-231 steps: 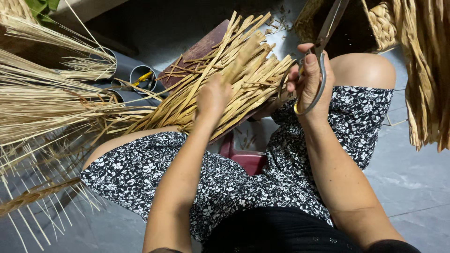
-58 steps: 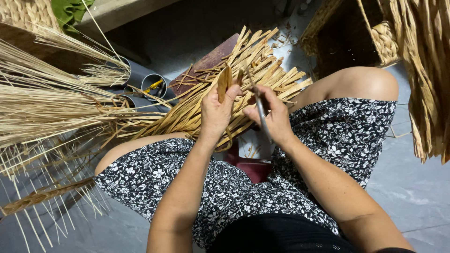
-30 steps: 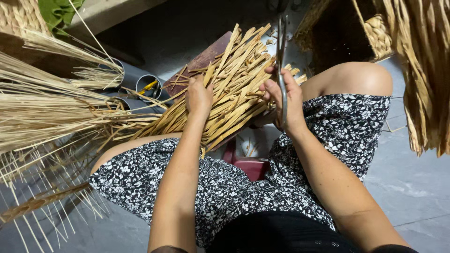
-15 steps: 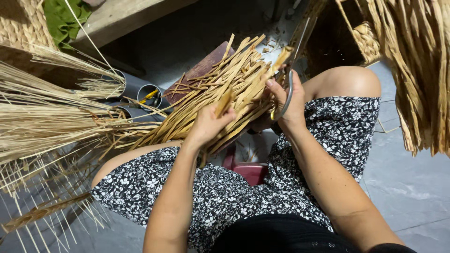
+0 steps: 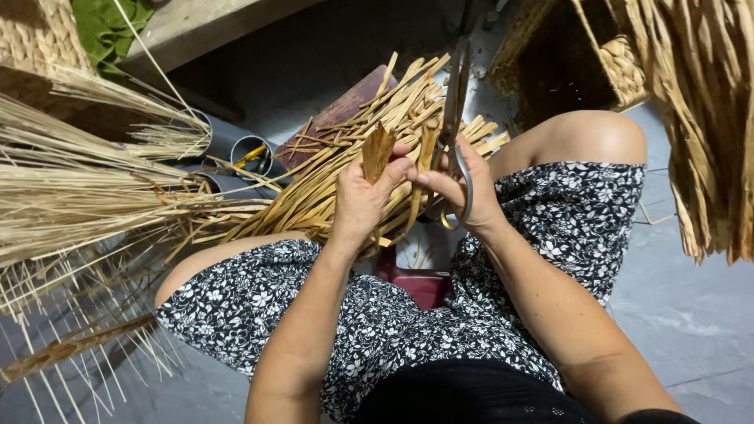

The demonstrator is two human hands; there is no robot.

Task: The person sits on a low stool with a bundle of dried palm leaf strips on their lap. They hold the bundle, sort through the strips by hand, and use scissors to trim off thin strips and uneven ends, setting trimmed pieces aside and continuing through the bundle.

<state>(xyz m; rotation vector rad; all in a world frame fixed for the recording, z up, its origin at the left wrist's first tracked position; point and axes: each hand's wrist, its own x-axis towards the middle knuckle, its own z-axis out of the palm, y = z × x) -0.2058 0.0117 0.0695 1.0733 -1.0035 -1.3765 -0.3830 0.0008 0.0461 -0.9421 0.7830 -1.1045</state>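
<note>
While the left hand [image 5: 361,200] pinches one flat tan straw strip [image 5: 378,151] at mid-frame, the right hand [image 5: 459,192] grips long metal scissors [image 5: 454,118]; most of the fanned tan straw bundle [image 5: 314,188] across the lap looks untrimmed.

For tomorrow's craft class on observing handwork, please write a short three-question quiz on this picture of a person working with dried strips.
1. True or false: the right hand holds scissors with the blades pointing away from the body.
2. What does the left hand pinch between thumb and fingers?
A. a flat dried strip
B. a green cloth
C. a metal can
3. Fill in: the bundle of strips lies across the person's ____.

Key
1. True.
2. A; the strip's end stands up above the fingers.
3. Lap, over the patterned dress.
</note>
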